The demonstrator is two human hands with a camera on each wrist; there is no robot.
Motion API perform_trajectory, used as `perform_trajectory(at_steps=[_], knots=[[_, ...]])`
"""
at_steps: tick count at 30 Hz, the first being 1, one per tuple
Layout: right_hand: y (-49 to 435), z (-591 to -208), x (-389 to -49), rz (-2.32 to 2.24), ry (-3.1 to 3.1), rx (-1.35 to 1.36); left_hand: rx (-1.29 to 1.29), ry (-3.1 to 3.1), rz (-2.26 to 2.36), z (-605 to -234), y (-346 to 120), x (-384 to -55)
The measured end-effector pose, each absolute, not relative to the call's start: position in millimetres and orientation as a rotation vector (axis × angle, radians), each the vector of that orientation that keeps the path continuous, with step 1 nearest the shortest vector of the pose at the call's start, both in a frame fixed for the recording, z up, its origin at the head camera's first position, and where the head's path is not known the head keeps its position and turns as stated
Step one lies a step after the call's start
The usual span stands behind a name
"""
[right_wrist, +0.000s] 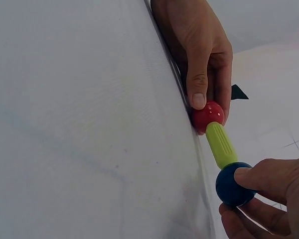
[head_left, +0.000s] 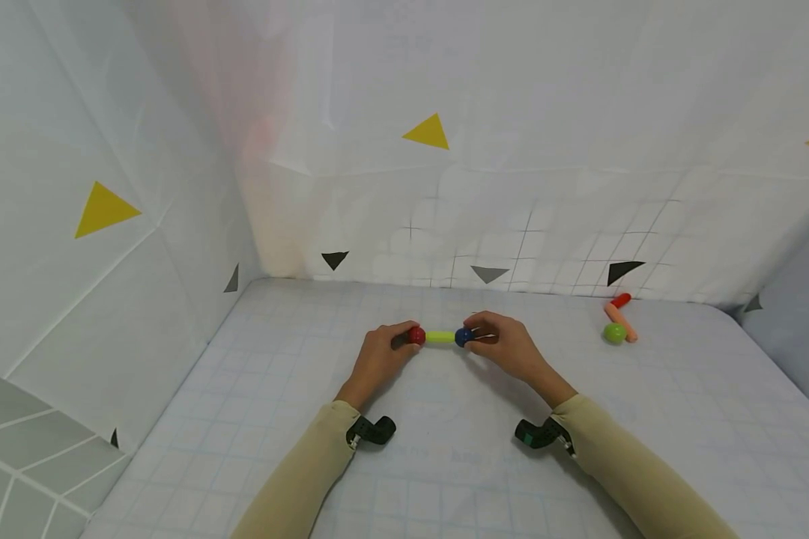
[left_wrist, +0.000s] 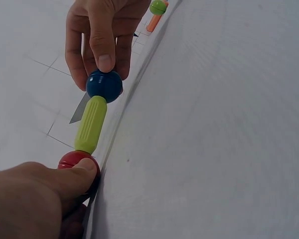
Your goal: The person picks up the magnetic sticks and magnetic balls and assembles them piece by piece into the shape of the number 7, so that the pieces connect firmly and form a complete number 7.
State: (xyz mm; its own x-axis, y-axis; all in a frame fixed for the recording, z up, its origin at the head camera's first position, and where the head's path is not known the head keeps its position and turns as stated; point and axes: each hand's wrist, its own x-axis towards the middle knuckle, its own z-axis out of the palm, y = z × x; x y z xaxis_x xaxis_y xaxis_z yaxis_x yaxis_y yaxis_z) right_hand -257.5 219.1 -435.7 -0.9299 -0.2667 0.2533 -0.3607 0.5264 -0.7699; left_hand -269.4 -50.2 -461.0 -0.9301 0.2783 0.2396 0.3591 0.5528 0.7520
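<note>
A ridged yellow-green rod (head_left: pixel 440 337) lies level between a red ball (head_left: pixel 416 335) and a blue ball (head_left: pixel 463 337), joined end to end in one line. My left hand (head_left: pixel 381 354) pinches the red ball between thumb and fingers at the left end. On the other end, my right hand (head_left: pixel 508 346) grips the blue ball, its thumb (right_wrist: pixel 261 177) pressed on the near side. Both wrist views show the rod's ends meeting the red ball (left_wrist: pixel 77 160) and the blue ball (left_wrist: pixel 103 85). The rod itself is untouched by fingers.
At the back right of the white gridded table (head_left: pixel 431 464) lie a green ball (head_left: pixel 614 333), an orange rod (head_left: pixel 622 322) and a red rod (head_left: pixel 621 300), close together. White sheeting with yellow and dark triangles rises behind and at the left.
</note>
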Motion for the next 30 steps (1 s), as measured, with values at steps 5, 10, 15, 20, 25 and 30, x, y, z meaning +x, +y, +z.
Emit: perform_trajectory(at_steps=[5,10,15,20,25,30], knots=[[219.1,-437.6,-257.4,1.38,-2.653,0.556,-0.546,-2.696,-1.33,-460.7,-50.7,-267.9],[218.8,-437.6,-256.6,1.371,-2.661,0.553,-0.539,-2.703,-1.33,-460.7,-50.8,-268.6],[217.2,-437.4,-255.6,1.351,-2.674,0.545,-0.526,-2.719,-1.325,-459.2,-50.4,-268.8],[215.0,-439.8,-255.1,1.311,-2.697,0.529,-0.535,-2.707,-1.324,-459.3,-50.2,-268.2],[212.8,-442.8,-255.7,1.287,-2.707,0.497,-0.529,-2.711,-1.317,-460.1,-49.9,-268.4],[212.3,-444.3,-255.6,1.251,-2.707,0.489,-0.535,-2.716,-1.307,-460.3,-49.2,-269.1]])
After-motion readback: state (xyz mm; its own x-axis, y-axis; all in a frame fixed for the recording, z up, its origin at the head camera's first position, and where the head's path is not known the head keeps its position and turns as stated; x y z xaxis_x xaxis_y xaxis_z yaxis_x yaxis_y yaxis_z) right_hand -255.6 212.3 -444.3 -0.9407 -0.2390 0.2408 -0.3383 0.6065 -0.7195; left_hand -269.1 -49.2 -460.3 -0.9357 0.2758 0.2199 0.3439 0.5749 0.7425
